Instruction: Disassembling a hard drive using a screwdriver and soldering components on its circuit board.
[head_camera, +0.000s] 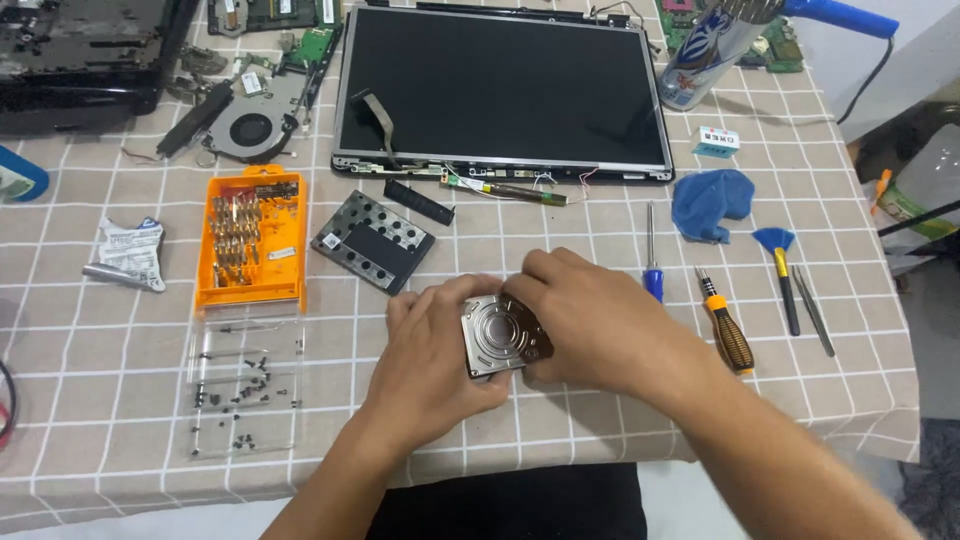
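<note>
Both hands, left hand (425, 365) and right hand (590, 320), fingers grasping a silver hard drive (497, 337), seemingly just above the checkered bench (600, 420), near an orange bit case (252, 238).

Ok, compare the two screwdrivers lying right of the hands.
The blue screwdriver has a long bare shaft and a short blue handle; the orange screwdriver has a short shaft and a thick orange-and-black handle. The blue one lies straight up the table, the orange one slants. Both lie untouched, handles toward the person.
</note>
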